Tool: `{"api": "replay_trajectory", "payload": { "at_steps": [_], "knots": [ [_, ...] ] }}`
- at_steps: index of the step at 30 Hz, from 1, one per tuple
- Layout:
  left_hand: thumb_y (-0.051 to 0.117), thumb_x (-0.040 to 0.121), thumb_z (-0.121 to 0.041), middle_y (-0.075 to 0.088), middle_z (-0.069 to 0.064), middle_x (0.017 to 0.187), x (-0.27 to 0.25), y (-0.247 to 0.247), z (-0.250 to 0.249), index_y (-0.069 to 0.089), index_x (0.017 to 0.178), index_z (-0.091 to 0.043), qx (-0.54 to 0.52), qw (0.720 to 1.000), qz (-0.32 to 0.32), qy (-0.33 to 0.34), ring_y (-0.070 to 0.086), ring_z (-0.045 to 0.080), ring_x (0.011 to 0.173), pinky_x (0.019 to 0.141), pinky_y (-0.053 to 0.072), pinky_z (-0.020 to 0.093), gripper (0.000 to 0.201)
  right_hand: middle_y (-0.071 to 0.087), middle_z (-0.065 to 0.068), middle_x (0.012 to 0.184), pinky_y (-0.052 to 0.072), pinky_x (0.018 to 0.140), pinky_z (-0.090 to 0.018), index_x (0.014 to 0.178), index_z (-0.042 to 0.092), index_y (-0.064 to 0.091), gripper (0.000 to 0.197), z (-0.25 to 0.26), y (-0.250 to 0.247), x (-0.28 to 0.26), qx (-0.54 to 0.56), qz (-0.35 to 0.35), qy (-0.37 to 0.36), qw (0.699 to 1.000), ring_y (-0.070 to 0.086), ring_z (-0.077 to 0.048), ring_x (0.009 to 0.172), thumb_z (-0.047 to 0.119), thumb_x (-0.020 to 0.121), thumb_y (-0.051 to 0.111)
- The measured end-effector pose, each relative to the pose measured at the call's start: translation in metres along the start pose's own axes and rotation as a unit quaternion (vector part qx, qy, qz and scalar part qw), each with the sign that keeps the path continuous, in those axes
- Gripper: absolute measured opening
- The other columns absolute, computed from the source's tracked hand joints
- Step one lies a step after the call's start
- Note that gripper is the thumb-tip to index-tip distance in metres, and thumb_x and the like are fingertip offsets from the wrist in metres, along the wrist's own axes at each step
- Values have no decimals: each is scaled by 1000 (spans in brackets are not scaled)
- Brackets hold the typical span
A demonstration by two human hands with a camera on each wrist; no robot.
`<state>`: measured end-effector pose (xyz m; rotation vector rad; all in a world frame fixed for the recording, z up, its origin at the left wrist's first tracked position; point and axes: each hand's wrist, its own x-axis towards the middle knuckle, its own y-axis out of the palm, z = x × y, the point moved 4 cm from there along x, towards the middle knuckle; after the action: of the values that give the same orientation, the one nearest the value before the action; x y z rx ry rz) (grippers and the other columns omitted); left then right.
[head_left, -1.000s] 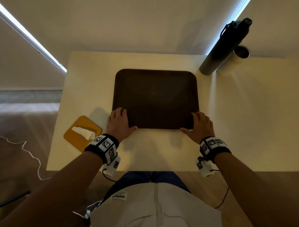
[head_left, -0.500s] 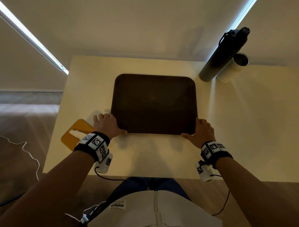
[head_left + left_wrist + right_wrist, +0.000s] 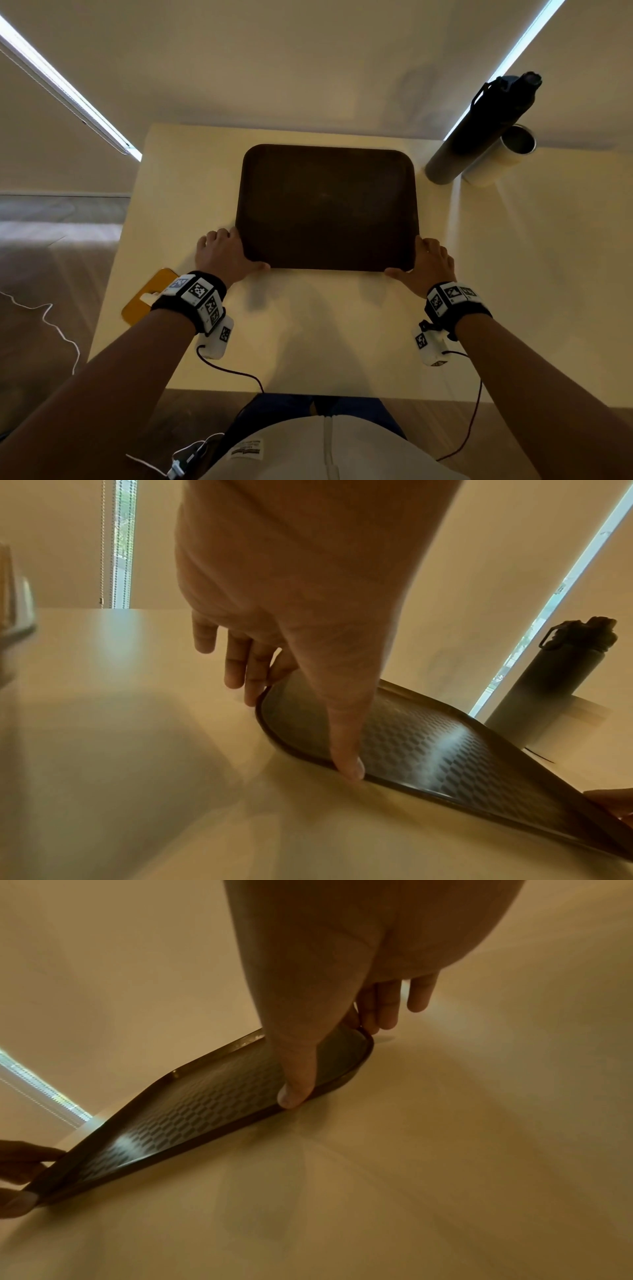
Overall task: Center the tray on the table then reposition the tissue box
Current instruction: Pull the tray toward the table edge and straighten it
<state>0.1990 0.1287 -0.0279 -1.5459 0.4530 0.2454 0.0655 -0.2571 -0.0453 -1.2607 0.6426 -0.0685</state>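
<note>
A dark brown tray lies flat on the pale table. My left hand holds its near left corner, the thumb on the near rim and the fingers curled down the left edge; the left wrist view shows that hand on the patterned tray. At the near right corner my right hand holds the tray the same way, thumb on the rim. The orange tissue box sits at the table's left edge, partly hidden behind my left wrist.
A tall dark bottle and a white cup stand at the far right, close to the tray's far right corner. A thin cable lies on the floor to the left. The table's near edge is in front of my lap.
Both hands slid off the tray's near edge out to its near corners. The tray now lies farther from the table's near edge. My left wrist now covers more of the tissue box.
</note>
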Motion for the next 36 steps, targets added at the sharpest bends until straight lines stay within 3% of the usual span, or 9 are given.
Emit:
{"api": "replay_trajectory", "payload": {
  "at_steps": [10,29,32,36],
  "knots": [
    [70,63,-79,55,19,138,9,-9,4,42,143,-11,-25,1000,1,7,49,40,130,108,39,50,109,31,-15,149,30,112,-49,148,9,25,103,7,0,2,11,6,8,1000,32,-35,135,68,74,65],
    [68,68,-77,53,20,139,0,-10,4,39,146,-11,-45,999,-3,13,48,41,129,108,39,51,106,28,-14,152,26,114,-51,148,11,26,101,9,-5,-1,28,9,11,1000,27,-36,139,65,74,68],
    [62,75,-75,49,20,145,-12,-21,4,36,150,-13,-71,997,-29,27,44,41,134,111,36,52,101,21,-11,157,16,118,-50,150,15,25,98,16,-12,-5,24,-21,-30,999,15,-34,144,63,76,67],
    [63,86,-62,49,19,146,-43,-41,19,43,148,-12,-147,982,-101,62,45,40,134,109,38,52,82,22,-7,157,14,119,-50,149,20,28,88,53,-23,-22,42,-51,-137,988,14,-31,145,60,79,65]
  ]
}}
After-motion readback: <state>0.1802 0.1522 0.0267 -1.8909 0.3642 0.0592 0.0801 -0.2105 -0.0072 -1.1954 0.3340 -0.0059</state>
